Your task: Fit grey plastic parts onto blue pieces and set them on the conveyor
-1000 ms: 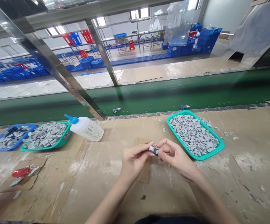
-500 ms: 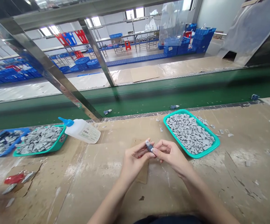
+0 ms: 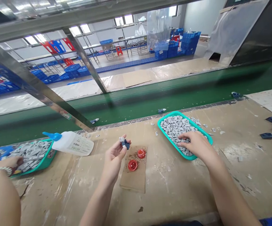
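Pinch holds: left hand [image 3: 114,158] has a small blue-grey part [image 3: 124,143] up off the bench, maybe two pieces, can't tell from here; right hand [image 3: 194,145] lies spread on grey pieces [image 3: 173,127] in the teal tray [image 3: 167,135] (two red caps [image 3: 132,165] on cardboard [image 3: 133,180] between the hands).

Teal tray [image 3: 167,138], grey pieces [image 3: 173,127], red caps [image 3: 132,165], green conveyor belt [image 3: 136,102]

Daylight enters through windows [image 3: 124,20] in the far white wall [image 3: 98,31] of a wide factory hall, where stacked blue plastic crates [image 3: 189,40], a red stool [image 3: 119,50] and metal-framed benches [image 3: 134,48] stand on the pale floor [image 3: 131,68].
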The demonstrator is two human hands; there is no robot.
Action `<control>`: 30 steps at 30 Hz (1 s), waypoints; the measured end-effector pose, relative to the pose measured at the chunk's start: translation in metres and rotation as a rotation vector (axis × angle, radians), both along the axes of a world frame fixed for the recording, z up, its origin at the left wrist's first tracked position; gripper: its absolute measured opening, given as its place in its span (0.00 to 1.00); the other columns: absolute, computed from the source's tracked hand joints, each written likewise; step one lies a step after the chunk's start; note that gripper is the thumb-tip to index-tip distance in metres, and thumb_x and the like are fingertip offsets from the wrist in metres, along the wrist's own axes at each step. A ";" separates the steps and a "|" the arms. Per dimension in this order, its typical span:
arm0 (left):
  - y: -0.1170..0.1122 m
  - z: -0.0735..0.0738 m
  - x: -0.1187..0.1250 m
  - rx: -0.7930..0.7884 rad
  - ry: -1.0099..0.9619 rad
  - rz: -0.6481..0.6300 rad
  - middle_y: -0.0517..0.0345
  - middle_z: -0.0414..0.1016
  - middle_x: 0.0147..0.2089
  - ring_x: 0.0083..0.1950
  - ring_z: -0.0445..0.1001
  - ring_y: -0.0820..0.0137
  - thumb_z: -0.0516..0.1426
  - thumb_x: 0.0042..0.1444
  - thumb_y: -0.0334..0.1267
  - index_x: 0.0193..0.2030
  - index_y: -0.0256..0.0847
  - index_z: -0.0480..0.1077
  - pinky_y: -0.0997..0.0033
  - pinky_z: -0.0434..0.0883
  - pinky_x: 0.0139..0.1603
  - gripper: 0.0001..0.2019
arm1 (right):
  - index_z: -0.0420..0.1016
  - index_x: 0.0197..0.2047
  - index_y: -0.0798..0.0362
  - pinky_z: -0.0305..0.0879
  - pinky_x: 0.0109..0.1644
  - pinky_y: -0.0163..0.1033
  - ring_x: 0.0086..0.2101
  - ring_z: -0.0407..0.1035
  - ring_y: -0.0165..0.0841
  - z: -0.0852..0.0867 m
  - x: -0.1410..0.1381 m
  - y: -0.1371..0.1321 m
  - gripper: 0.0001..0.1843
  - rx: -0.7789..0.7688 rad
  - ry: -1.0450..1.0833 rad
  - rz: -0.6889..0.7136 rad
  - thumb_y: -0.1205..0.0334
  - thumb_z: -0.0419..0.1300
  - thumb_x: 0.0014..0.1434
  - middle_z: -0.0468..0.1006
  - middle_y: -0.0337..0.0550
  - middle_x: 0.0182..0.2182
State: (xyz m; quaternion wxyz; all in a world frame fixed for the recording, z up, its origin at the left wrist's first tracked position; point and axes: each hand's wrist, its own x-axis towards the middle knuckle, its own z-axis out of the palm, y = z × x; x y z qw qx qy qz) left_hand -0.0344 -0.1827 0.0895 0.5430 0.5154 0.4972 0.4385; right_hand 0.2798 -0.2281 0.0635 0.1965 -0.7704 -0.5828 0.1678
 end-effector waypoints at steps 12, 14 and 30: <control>0.084 -0.021 0.007 0.329 0.617 -0.167 0.48 0.76 0.49 0.48 0.75 0.65 0.52 0.55 0.35 0.52 0.36 0.69 0.65 0.70 0.50 0.18 | 0.75 0.32 0.52 0.56 0.32 0.43 0.42 0.63 0.50 -0.016 -0.020 0.006 0.11 0.021 -0.172 -0.073 0.60 0.53 0.58 0.75 0.55 0.33; 0.114 -0.033 0.016 0.371 0.717 -0.172 0.48 0.76 0.50 0.49 0.75 0.65 0.52 0.54 0.31 0.55 0.36 0.67 0.66 0.70 0.50 0.20 | 0.74 0.34 0.57 0.57 0.36 0.45 0.42 0.63 0.50 -0.019 -0.025 0.009 0.13 0.082 -0.164 -0.103 0.61 0.50 0.61 0.74 0.59 0.35; 0.192 -0.067 0.143 0.560 1.028 -0.334 0.49 0.69 0.52 0.52 0.69 0.62 0.55 0.58 0.39 0.51 0.37 0.67 0.52 0.67 0.51 0.15 | 0.74 0.40 0.49 0.63 0.33 0.38 0.30 0.71 0.36 0.005 -0.054 0.004 0.15 0.294 0.600 -0.061 0.52 0.50 0.62 0.79 0.43 0.31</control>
